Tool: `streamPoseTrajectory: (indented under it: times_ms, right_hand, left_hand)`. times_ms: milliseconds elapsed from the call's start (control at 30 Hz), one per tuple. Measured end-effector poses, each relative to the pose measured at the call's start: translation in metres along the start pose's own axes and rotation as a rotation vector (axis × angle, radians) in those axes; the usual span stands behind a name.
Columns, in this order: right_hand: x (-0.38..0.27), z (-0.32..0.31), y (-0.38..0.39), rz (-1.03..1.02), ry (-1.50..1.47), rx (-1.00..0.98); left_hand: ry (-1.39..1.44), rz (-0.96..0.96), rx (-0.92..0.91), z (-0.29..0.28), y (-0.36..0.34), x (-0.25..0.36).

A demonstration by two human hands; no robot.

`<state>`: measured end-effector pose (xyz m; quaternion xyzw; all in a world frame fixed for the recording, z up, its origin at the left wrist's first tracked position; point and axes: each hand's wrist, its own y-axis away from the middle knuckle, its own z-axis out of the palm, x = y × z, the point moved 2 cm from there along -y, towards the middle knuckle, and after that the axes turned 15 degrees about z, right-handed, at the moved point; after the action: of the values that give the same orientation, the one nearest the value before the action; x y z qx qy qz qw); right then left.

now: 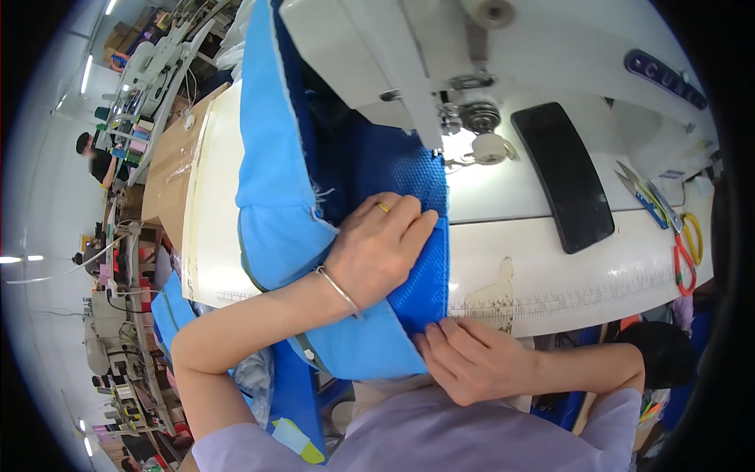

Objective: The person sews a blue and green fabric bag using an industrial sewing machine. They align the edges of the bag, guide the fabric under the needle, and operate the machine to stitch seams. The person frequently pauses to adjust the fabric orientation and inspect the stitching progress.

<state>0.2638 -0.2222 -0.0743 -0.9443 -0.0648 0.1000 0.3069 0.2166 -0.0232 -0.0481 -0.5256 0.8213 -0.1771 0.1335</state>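
A blue fabric piece (275, 165) lies over the sewing machine (487, 47) bed and hangs off the table's front edge. Its outside is light blue with a frayed raw edge; a darker blue textured panel (429, 275) shows inside, its straight right edge running up to the needle area. My left hand (377, 244), with a ring and a bracelet, is closed over the panel, fingers bent and tips near that edge. Lower down, my right hand (472, 358) pinches the panel's near corner between thumb and fingers. The fingertips' undersides are hidden.
Right of the fabric, a black phone (562, 177) lies on the white table (550, 291), which has a printed ruler along its front. Scissors (680, 244) with red and yellow handles rest at the far right. A cardboard sheet (177, 173) stands left; other sewing stations and people are beyond.
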Motion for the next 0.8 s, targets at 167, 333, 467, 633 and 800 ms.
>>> streamPoseTrajectory:
  times_ms: [167,333,467,633,800]
  right_hand:
    - [0.007,-0.005,-0.002,-0.045,-0.027,-0.027]
    - [0.025,-0.005,-0.016,-0.178,-0.035,-0.025]
    - [0.037,0.003,-0.026,-0.265,-0.117,-0.074]
    - [0.038,0.012,-0.024,-0.242,-0.172,0.056]
    - [0.039,0.015,-0.021,-0.190,-0.202,0.103]
  left_hand:
    - [-0.022,0.018,0.002,0.004,0.000,-0.002]
    - [0.001,0.049,-0.044,0.004,-0.005,-0.016]
    - [0.025,0.045,-0.101,-0.003,-0.010,-0.026]
    - [0.232,-0.081,-0.251,-0.017,-0.019,-0.043]
    - [0.177,0.056,-0.305,-0.012,-0.020,-0.049]
